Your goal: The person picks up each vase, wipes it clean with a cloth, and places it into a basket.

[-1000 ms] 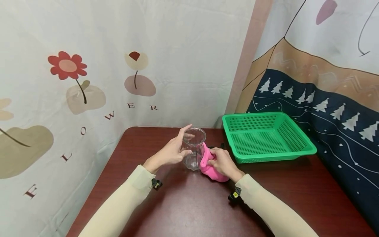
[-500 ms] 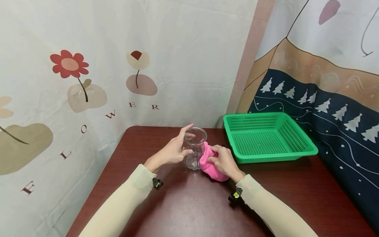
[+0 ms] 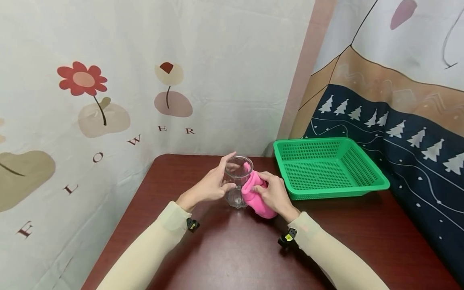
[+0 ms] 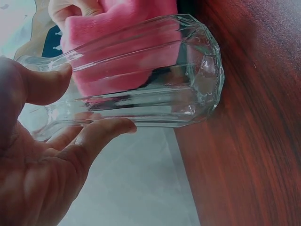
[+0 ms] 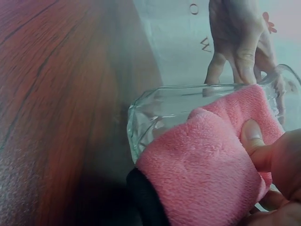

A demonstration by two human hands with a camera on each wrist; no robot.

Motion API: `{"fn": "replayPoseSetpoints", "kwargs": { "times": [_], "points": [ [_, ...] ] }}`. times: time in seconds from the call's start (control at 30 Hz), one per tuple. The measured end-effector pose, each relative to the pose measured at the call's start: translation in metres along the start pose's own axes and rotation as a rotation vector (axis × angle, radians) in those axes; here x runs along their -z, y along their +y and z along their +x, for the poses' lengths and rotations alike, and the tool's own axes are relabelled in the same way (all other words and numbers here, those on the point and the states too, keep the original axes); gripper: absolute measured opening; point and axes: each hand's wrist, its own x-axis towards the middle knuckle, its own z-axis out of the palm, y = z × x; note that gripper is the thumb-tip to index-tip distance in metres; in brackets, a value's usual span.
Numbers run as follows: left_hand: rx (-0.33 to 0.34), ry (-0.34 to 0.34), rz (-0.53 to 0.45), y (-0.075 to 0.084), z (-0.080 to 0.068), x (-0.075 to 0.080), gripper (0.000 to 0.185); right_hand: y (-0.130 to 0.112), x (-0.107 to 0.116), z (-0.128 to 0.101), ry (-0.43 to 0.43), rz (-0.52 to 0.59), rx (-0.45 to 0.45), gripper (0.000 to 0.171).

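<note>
Here the glass [image 3: 237, 182] stands upright on the table [image 3: 224, 249], its base on the wood, with the basket [image 3: 328, 167] near it on the side away from the left hand. Clear, faceted walls, open mouth up, nothing visible inside. Left hand [image 3: 210, 185] holds the glass from one side, thumb and fingers curled round the upper wall just under the rim. Right hand [image 3: 275, 195] pinches a bunched cloth [image 3: 253, 195] and presses it against the opposite wall of the glass; the cloth's upper corner reaches the rim. In the right wrist view the thumb sits on top of the cloth fold. Judgement: the glass is rigid, smooth and breakable, likely slippery under bare skin; the facets give some purchase, so a hold round the upper or middle wall looks safest, not the thin rim. The cloth is soft, light and gives under pressure. Room: open table surface lies toward the person from the glass. Beyond the glass the table ends at a hanging sheet [image 3: 145, 80] printed with flowers, so little clearance there; the basket's edge limits sideways travel.
</note>
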Motion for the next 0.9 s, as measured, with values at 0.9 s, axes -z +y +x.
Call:
{"fn": "replayPoseSetpoints", "kwargs": {
  "times": [0.9],
  "points": [
    [0.026,-0.009,-0.025,-0.001,-0.001,-0.001,0.105,-0.019,0.031,0.016,0.059,0.25,0.066,0.046]
  ]
}}
